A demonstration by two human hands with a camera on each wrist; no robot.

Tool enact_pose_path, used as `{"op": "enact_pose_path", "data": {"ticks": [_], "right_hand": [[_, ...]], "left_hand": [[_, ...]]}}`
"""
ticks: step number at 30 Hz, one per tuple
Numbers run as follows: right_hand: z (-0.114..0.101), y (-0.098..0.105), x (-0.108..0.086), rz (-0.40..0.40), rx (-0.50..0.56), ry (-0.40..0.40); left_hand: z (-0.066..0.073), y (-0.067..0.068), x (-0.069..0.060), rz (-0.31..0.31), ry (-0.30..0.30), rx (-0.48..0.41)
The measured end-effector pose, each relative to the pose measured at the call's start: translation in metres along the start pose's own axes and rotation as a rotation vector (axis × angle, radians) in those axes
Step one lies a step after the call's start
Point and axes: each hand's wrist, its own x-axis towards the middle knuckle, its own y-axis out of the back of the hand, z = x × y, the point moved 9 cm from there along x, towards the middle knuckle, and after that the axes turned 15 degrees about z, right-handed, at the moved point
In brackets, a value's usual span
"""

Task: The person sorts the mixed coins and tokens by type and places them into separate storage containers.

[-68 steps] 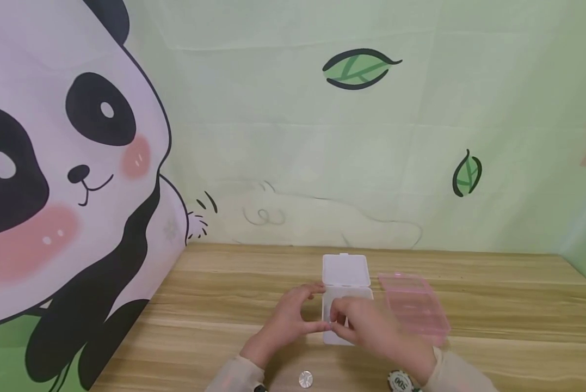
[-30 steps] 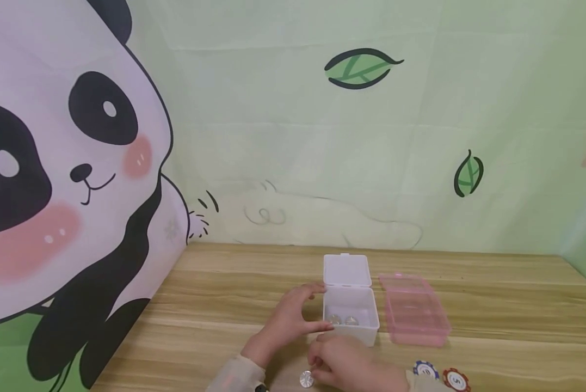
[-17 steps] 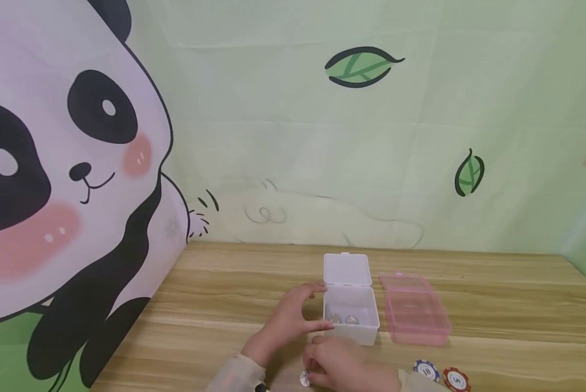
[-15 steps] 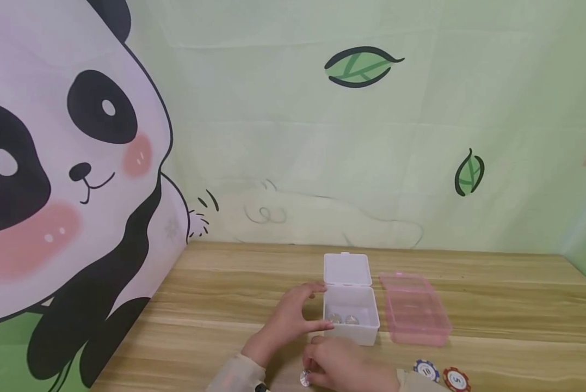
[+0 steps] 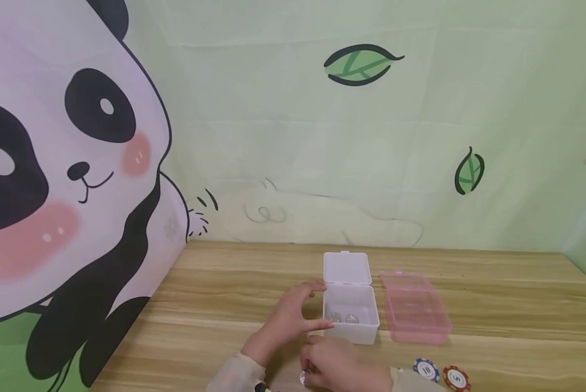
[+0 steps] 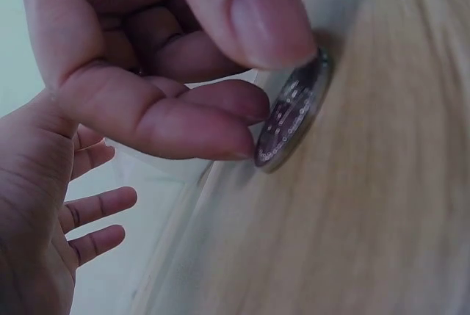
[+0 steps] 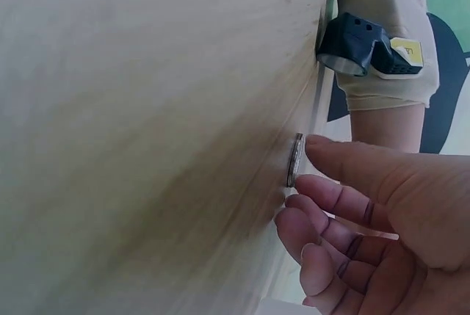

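A white lidded box stands with its lid up, and two silver coins lie inside near its front wall. My left hand is at the box's left side, thumb by the front corner and forefinger by the rear one, with the other fingers spread in the left wrist view. In front of the box my right hand pinches another silver coin by its edges between thumb and fingertips. That coin is at the wooden tabletop in the right wrist view; whether it is lifted I cannot tell.
Right of the white box stands a translucent pink box with its lid back. Nearer the front edge lie a blue poker chip and a red poker chip. A green panda-print cloth hangs behind the wooden table.
My right hand has come out of the white box, moved down and left to the loose coin, and taken it between thumb and fingers. The left hand has stayed by the box.
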Motion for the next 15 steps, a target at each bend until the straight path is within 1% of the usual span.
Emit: {"op": "enact_pose_path", "data": {"ticks": [8,12,15], "right_hand": [[-0.0025,-0.0018,0.0006,0.038,-0.068,0.012],[-0.0022,-0.006,0.0016,0.023,-0.095,0.004],[-0.0035,-0.0078,0.0024,0.023,-0.15,0.008]], "left_hand": [[0.0003,0.0001,0.0001,0.003,-0.002,-0.002],[-0.0006,-0.0005,-0.0003,-0.002,0.0,0.005],[-0.001,-0.0006,-0.0008,0.001,-0.005,0.006]]}}
